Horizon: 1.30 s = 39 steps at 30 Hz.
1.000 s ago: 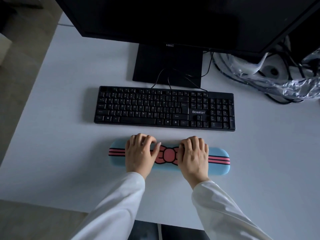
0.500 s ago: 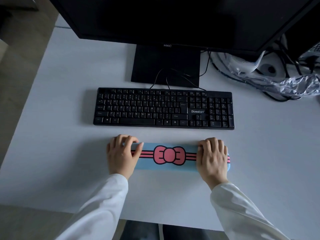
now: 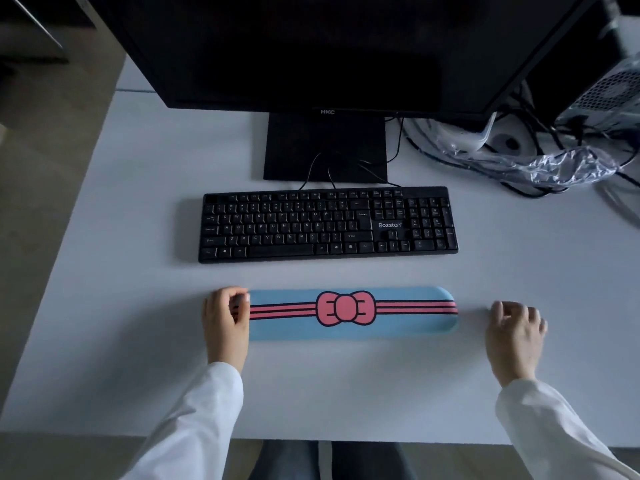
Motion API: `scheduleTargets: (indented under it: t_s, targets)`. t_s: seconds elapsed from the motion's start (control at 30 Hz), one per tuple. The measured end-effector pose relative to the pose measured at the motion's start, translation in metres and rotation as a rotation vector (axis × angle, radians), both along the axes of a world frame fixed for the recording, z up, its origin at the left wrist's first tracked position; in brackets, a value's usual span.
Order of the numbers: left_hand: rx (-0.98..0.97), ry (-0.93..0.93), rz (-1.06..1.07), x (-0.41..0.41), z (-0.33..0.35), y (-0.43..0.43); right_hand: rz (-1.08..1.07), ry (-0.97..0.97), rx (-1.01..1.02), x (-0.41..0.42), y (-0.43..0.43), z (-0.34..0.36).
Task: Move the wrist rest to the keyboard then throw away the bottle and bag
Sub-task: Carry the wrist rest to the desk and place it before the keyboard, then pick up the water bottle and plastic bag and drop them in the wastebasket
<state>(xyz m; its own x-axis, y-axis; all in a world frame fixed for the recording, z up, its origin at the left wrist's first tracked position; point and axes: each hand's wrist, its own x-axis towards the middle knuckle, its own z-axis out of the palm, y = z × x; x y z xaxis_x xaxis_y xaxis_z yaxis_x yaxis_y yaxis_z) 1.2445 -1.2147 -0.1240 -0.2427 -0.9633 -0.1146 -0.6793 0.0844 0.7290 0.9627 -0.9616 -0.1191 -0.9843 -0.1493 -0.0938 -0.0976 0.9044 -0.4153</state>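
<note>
- The black flat monitor [image 3: 311, 46] carries the white letters "HKC" on the middle of its lower bezel, above its square black stand [image 3: 325, 147].
- The black full-size keyboard [image 3: 327, 225] reads "Bosston" in white above its arrow keys; the key legends are too small to read with confidence.
- The long light-blue padded wrist rest [image 3: 353, 315] bears no writing, only a pink bow with black outline at its centre and pink and black stripes running to both ends. It lies flat on the white desk [image 3: 121, 271], parallel to the keyboard and on its near side, with a bare strip of desk between them; its ends line up roughly with the keyboard's ends.
- The left hand [image 3: 225, 322] sits over the left end of the wrist rest with its fingers curled downward onto that end. The end itself is hidden under the hand, so I cannot tell whether it is pinched or merely touched.
- The right hand [image 3: 516, 336] is loosely curled, palm down, holding nothing, to the right of the wrist rest's rounded right end and clear of it.
- Both forearms wear white long sleeves [image 3: 197, 420].
- A crumpled clear plastic bag [image 3: 554, 164] lies at the far right of the desk among black cables [image 3: 519, 188], beside a perforated computer case [image 3: 609, 91]. A bottle cannot be made out clearly there.
</note>
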Motion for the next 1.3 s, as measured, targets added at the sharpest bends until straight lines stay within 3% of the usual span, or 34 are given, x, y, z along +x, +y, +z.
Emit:
scheduleTargets:
  t_s: [0.23,0.37,0.67,1.07,1.3]
  targets:
    - [0.146,0.178,0.221,0.028,0.008,0.019,-0.388,-0.254,-0.540,0.047,0.004,0.020]
    - [0.177,0.188,0.171,0.032,0.018,0.039,-0.497,-0.346,-0.761,0.076,0.013,0.037]
    - [0.257,0.257,-0.043,-0.042,0.040,0.118,-0.584,-0.357,-0.883,0.078,0.108,0.059]
    - [0.436,0.294,-0.381,-0.199,0.073,0.327,-0.691,-0.307,-1.018,0.033,0.283,0.079]
    - [0.580,0.321,-0.533,-0.271,0.092,0.411,-0.776,-0.279,-1.095,-0.002,0.343,0.089]
